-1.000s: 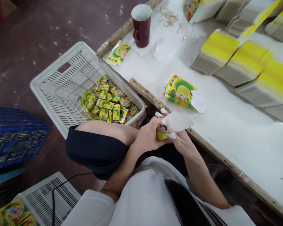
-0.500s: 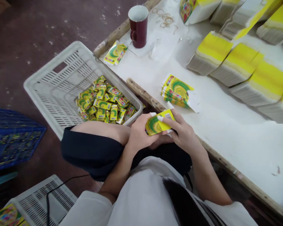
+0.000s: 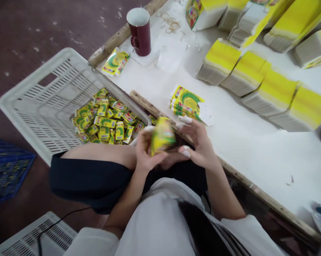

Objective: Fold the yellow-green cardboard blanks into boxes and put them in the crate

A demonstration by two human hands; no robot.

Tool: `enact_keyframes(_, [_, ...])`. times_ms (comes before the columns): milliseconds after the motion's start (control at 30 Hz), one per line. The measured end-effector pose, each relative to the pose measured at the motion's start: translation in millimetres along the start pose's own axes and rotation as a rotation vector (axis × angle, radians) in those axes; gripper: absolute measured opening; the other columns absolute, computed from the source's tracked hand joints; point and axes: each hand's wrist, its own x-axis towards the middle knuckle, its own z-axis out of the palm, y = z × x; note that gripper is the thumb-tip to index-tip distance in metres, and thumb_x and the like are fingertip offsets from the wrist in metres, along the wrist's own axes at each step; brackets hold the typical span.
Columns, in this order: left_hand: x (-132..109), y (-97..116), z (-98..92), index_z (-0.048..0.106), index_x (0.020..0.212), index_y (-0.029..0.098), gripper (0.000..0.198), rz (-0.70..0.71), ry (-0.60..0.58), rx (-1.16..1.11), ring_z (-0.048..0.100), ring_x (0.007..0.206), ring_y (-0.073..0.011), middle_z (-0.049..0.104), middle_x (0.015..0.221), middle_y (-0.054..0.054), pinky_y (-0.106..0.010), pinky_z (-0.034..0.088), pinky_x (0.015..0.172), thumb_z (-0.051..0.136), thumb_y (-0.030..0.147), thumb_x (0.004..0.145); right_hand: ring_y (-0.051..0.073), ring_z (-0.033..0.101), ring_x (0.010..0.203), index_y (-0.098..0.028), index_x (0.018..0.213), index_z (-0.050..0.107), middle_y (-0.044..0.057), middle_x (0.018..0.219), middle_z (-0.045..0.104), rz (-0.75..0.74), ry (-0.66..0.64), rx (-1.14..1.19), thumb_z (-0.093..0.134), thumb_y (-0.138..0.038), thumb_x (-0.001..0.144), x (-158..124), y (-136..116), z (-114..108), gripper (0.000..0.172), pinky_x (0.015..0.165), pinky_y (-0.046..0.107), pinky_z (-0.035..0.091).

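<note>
In my left hand (image 3: 144,151) is a small yellow-and-green carton (image 3: 162,136), blurred by motion, held above my lap at the table edge. My right hand (image 3: 199,142) is apart from it on the right, fingers spread and holding nothing, with white coverings on the fingertips. Just beyond my right hand, a small stack of flat cartons (image 3: 188,101) lies on the white table (image 3: 256,156). Left of my hands, a white plastic crate (image 3: 24,103) holds a heap of folded small cartons (image 3: 107,122).
Rows of bundled flat cartons (image 3: 275,89) stand across the table's far side. A maroon mug (image 3: 143,37), rubber bands (image 3: 172,25) and a loose flat carton (image 3: 115,62) are near its left edge. A blue crate (image 3: 8,174) is on the floor at left.
My right hand has let go of the carton and opened away from it. My left hand has turned the carton and shifted slightly left. The whole view has shifted too.
</note>
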Motion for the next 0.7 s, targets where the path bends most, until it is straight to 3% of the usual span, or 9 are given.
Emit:
enact_keyframes(100, [5, -2, -0.4, 0.063, 0.116, 0.029, 0.063, -0.114, 0.346, -0.363, 0.066, 0.113, -0.0260, 0.066, 0.128, -0.008, -0.040, 0.055, 0.094, 0.050, 0.081, 0.082, 0.026, 0.066, 0.106, -0.024, 0.122, 0.054, 0.011, 0.117, 0.065, 0.103, 0.288, -0.208, 0.061, -0.039, 0.094, 19, 10, -18, 0.033, 0.096, 0.045, 0.057])
enact_keyframes(167, [7, -2, -2.0, 0.062, 0.114, 0.029, 0.062, -0.278, 0.419, -0.467, 0.064, 0.117, -0.0255, 0.064, 0.133, -0.009, -0.042, 0.054, 0.096, 0.043, 0.081, 0.086, 0.028, 0.064, 0.102, -0.021, 0.111, 0.060, 0.013, 0.110, 0.065, 0.184, 0.412, -0.431, 0.062, -0.033, 0.091, 33, 23, -27, 0.024, 0.093, 0.049, 0.055])
enact_keyframes(300, [4, -5, -4.2, 0.058, 0.115, 0.028, 0.048, -0.451, 0.333, -0.477, 0.068, 0.107, -0.0211, 0.067, 0.128, -0.010, -0.034, 0.056, 0.084, 0.058, 0.066, 0.086, 0.033, 0.056, 0.103, -0.020, 0.097, 0.062, 0.015, 0.105, 0.059, 0.261, 0.442, -0.650, 0.069, -0.029, 0.081, 50, 51, -30, 0.020, 0.094, 0.058, 0.048])
enact_keyframes(467, [2, -6, -0.4, 0.057, 0.113, 0.025, 0.047, -0.509, 0.273, -0.428, 0.068, 0.082, -0.0126, 0.072, 0.107, -0.004, -0.024, 0.054, 0.070, 0.076, 0.049, 0.079, 0.032, 0.056, 0.094, -0.023, 0.094, 0.052, 0.010, 0.095, 0.060, 0.248, 0.440, -0.587, 0.074, -0.040, 0.077, 53, 66, -31, 0.032, 0.090, 0.055, 0.048])
enact_keyframes(600, [1, -8, 3.7, 0.059, 0.114, 0.022, 0.053, -0.551, 0.165, -0.395, 0.069, 0.082, -0.0149, 0.072, 0.105, -0.007, -0.025, 0.055, 0.069, 0.077, 0.055, 0.077, 0.025, 0.059, 0.073, -0.025, 0.097, 0.046, 0.002, 0.082, 0.060, 0.302, 0.470, -0.508, 0.074, -0.037, 0.076, 52, 45, -32, 0.037, 0.074, 0.045, 0.051])
enact_keyframes(700, [-1, -9, 7.2, 0.053, 0.127, 0.025, 0.074, -0.437, 0.037, -0.332, 0.069, 0.107, -0.0245, 0.067, 0.126, -0.013, -0.036, 0.058, 0.082, 0.071, 0.072, 0.073, 0.020, 0.059, 0.065, -0.026, 0.100, 0.046, 0.000, 0.081, 0.060, 0.219, 0.484, -0.390, 0.073, -0.028, 0.077, 42, 11, -25, 0.035, 0.064, 0.037, 0.051])
